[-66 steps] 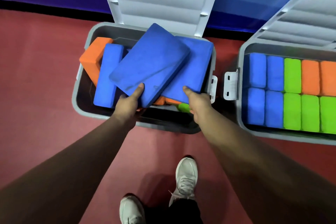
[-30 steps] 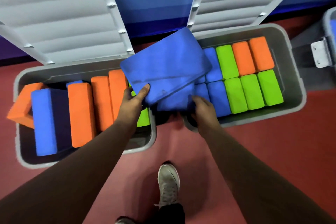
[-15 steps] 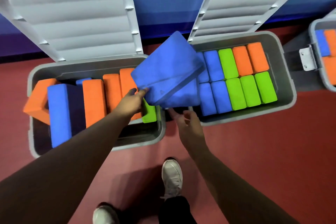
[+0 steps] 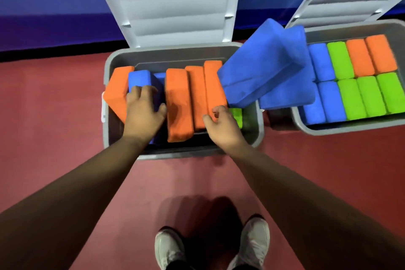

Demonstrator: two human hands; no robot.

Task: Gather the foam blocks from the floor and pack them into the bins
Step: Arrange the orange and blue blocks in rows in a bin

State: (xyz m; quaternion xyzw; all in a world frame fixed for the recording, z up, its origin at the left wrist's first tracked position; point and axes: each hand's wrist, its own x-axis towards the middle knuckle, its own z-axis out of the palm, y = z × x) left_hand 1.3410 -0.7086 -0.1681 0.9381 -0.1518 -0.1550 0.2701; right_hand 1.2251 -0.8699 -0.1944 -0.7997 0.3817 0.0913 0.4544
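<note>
An open grey bin (image 4: pixel 182 155) in front of me holds orange foam blocks (image 4: pixel 178 105) standing on edge, a blue block (image 4: pixel 140 78), a tilted orange block (image 4: pixel 116 94) at its left wall and a green block (image 4: pixel 236 116). My left hand (image 4: pixel 142 114) grips the blue block from above, fingers over its top and thumb against its right side. My right hand (image 4: pixel 221 125) hovers with loosely curled fingers at the near end of the rightmost orange block and holds nothing. Two large blue blocks (image 4: pixel 258 72) lie loose across the gap between this bin and the right one.
The right bin (image 4: pixel 350 130) is packed with rows of blue, green and orange blocks. Both bins' lids (image 4: pixel 175 2) stand open against a blue wall. The floor is red, and my shoes (image 4: pixel 168 250) stand just behind the bins.
Both hands let go of the two large blue blocks, which now rest across the bins' rims. My left hand moved left onto the blue block; my right hand moved to the orange blocks.
</note>
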